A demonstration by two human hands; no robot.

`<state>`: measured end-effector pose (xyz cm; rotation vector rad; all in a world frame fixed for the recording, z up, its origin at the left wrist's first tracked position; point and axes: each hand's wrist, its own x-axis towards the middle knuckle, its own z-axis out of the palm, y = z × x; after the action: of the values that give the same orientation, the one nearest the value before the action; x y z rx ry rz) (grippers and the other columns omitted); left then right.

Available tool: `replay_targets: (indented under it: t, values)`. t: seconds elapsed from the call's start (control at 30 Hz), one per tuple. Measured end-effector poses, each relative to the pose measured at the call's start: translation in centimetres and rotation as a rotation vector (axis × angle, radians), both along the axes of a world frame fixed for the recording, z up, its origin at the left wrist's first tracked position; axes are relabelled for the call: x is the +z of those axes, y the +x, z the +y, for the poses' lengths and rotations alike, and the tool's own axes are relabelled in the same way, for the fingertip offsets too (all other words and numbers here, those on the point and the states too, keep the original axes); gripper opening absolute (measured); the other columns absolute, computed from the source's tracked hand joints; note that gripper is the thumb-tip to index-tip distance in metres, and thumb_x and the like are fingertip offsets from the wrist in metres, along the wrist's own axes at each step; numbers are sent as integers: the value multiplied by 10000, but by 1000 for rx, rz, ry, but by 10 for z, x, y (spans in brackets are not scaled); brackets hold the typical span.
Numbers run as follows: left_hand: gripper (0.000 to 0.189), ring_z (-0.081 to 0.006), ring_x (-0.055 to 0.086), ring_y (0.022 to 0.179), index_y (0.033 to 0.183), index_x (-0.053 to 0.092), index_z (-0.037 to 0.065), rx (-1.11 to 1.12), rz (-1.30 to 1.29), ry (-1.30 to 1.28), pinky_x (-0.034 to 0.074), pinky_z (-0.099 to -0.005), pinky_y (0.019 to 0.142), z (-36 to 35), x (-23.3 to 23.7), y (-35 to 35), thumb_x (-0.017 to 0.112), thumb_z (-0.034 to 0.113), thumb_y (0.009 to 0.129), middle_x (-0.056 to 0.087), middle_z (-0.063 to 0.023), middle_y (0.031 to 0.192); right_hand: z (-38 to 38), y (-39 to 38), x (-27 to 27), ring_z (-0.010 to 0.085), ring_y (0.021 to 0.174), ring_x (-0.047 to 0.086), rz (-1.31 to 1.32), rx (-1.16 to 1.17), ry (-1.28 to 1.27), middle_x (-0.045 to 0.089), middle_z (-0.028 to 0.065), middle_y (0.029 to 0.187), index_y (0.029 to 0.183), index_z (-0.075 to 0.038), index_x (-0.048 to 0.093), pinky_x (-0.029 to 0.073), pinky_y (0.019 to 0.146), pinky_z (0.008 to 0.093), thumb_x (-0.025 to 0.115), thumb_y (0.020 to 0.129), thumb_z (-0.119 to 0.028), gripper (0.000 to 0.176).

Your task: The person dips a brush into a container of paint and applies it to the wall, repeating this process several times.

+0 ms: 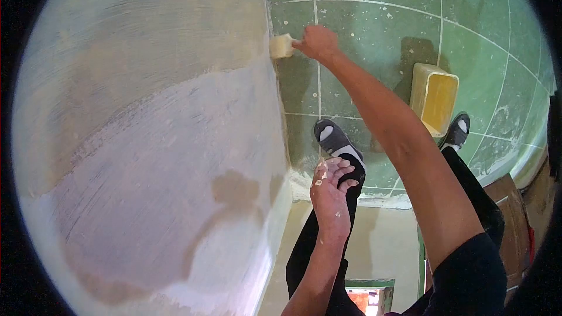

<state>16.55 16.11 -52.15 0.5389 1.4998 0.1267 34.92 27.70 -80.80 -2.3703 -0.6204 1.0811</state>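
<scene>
My right hand (319,42) is stretched out low near the wall's foot, its fingers closed round the handle of a wide, cream-coloured paintbrush (281,46). The brush head touches the wall (175,41) where it meets the floor; the handle is mostly hidden by my fingers. My left hand (332,193) hangs in front of my leg, palm partly up, with loosely curled fingers apart and nothing in them. White splashes mark its thumb and fingers. On the floor at the right stands a rectangular tub (417,90), pale yellow inside.
Green floor tiles (374,29) with white joints carry pale specks. The wall shows a darker yellowish area above a lighter patch (175,158). My feet in grey sandals (333,140) stand near the tub. Brown wooden furniture (508,222) is at the lower right, a doorway (370,298) at the bottom.
</scene>
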Motion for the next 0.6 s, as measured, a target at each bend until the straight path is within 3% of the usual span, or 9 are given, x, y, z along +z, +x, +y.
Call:
replay_targets:
  t: [0.07, 0.13, 0.17, 0.33, 0.37, 0.43, 0.5, 0.6]
  values:
    - [399, -220, 583, 1031, 1108, 584, 77, 1, 10, 11, 474, -376, 842, 0, 1, 2, 444, 440, 1019, 617, -72, 1062, 13, 9, 28, 367, 874, 681, 2, 26, 10, 698, 219, 907, 914, -13, 735, 542, 775, 460, 694, 779, -549, 555]
    - [397, -218, 580, 1033, 1107, 583, 79, 6, 3, 6, 474, -375, 839, -1, 1, 1, 445, 441, 1020, 617, -73, 1061, 19, 16, 55, 368, 711, 648, -125, -2, 188, 662, 180, 725, 737, -59, 716, 506, 649, 469, 706, 754, -541, 483]
    - [396, -216, 577, 1034, 1107, 583, 80, 13, 1, 4, 474, -374, 836, -1, 1, 1, 445, 441, 1021, 617, -73, 1061, 14, 24, 65, 368, 711, 648, -130, 2, 185, 662, 180, 725, 737, -59, 716, 506, 649, 469, 706, 754, -541, 483]
    - [400, -216, 580, 1024, 1111, 578, 77, 4, -21, 4, 479, -372, 830, 5, 4, 3, 421, 436, 1029, 616, -77, 1060, -3, 33, 61, 329, 619, 592, 86, -89, 533, 626, 147, 645, 732, -62, 709, 480, 612, 415, 698, 759, -564, 502]
    - [402, -217, 583, 1018, 1112, 576, 75, -2, -34, 19, 482, -371, 829, 8, 5, 3, 411, 433, 1033, 615, -78, 1059, -5, 31, 53, 329, 619, 592, 91, -98, 538, 626, 147, 645, 732, -62, 709, 480, 612, 415, 698, 759, -564, 502]
    - [403, -217, 582, 1019, 1112, 575, 74, 11, -27, 22, 482, -372, 830, 10, 6, 5, 402, 429, 1035, 614, -79, 1057, -7, 19, 8, 352, 811, 669, 330, -56, 336, 698, 162, 826, 877, -84, 765, 522, 737, 463, 682, 756, -583, 520]
    - [403, -217, 581, 1020, 1111, 575, 72, 24, -14, 19, 482, -373, 831, 14, 6, 6, 393, 425, 1037, 614, -81, 1054, -5, -11, -38, 356, 832, 675, 241, -86, 285, 706, 156, 863, 907, -84, 761, 527, 747, 461, 678, 765, -578, 521]
    - [405, -220, 576, 1032, 1113, 575, 70, 14, -22, 28, 477, -376, 833, 14, 5, 3, 390, 422, 1037, 614, -82, 1056, -9, -20, -48, 367, 869, 683, 131, -104, 89, 716, 143, 932, 958, -84, 752, 536, 761, 460, 674, 778, -566, 520]
